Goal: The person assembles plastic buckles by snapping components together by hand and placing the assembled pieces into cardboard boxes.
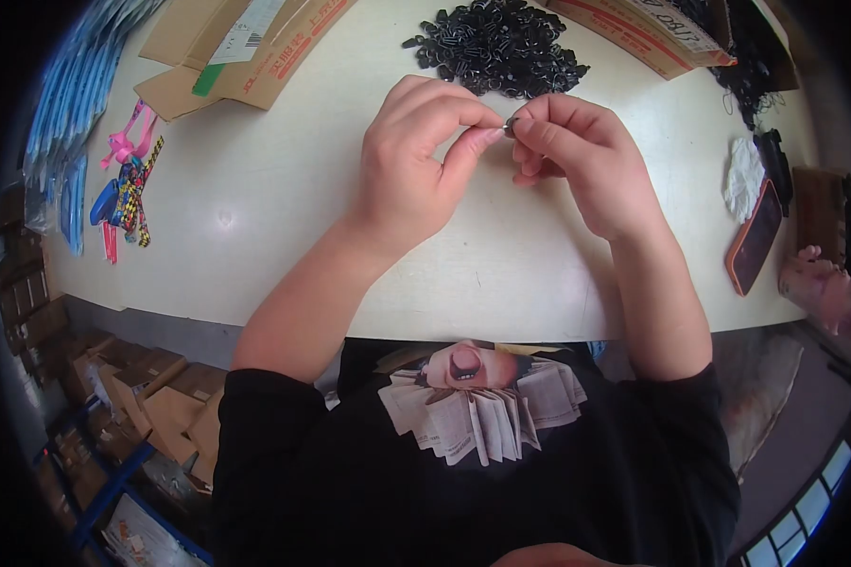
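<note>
Over the white table, my left hand point(421, 156) and my right hand point(577, 156) meet fingertip to fingertip. Between them is a small dark piece point(511, 127) with a light, shiny end. My right thumb and fingers pinch its dark part, while my left thumb and index finger close on the light end. Fingers cover much of it, so its exact shape is hidden. Just beyond both hands lies a heap of small black clips point(501, 47) with metal parts.
An open cardboard box point(284, 47) stands at the back left, another point(633, 33) at the back right. Colourful straps point(132, 189) and blue plastic packets point(76, 94) lie left. A phone point(755, 241) and crumpled white tissue point(744, 178) are right, near black cords point(752, 90).
</note>
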Motion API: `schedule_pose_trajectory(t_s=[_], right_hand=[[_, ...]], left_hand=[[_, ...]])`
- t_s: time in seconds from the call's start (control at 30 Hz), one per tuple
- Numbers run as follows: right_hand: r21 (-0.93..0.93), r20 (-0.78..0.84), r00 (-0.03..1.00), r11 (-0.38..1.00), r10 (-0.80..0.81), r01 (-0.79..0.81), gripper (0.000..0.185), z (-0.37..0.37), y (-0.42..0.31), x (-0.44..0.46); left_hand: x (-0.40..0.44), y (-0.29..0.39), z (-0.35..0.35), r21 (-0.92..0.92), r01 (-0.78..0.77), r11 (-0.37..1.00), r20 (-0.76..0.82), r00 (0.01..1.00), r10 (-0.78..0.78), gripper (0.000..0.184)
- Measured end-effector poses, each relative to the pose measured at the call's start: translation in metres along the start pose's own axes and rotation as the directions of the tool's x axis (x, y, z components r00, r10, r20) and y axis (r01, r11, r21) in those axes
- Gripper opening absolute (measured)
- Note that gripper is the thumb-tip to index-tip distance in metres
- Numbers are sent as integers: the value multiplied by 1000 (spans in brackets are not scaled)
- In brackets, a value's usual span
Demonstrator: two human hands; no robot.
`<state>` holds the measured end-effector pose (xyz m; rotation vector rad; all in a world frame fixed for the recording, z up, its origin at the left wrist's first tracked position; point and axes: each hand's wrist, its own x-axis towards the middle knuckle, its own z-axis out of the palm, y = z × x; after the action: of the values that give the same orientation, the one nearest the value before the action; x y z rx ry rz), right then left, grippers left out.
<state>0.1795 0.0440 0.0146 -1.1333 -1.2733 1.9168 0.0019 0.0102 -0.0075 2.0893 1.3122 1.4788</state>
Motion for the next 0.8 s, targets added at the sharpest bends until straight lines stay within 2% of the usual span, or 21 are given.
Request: schedule_pose_trajectory(t_s=[0.1, 0.4, 0.6, 0.7, 0.8], right_hand=[[118, 86, 996, 993, 2, -13, 13, -5, -2, 0], [-95, 21, 987, 982, -160, 161, 15, 0, 3, 0], [-143, 15, 974, 963, -227, 226, 14, 1, 8, 2], [-211, 25, 966, 943, -257, 256, 13, -1, 9, 3], [-248, 18, 959, 927, -284, 279, 13, 0, 11, 4]], left_hand=[[1, 0, -1, -34, -11, 999, -5, 1000, 10, 10], [-1, -2, 0, 110, -59, 992, 1, 998, 60, 12], [-1, -1, 0, 122, -48, 991, 13, 999, 47, 15], [-3, 0, 1, 92, 9, 996, 19, 1000, -10, 15], [-4, 0, 0, 135, -19, 991, 91, 996, 7, 13]])
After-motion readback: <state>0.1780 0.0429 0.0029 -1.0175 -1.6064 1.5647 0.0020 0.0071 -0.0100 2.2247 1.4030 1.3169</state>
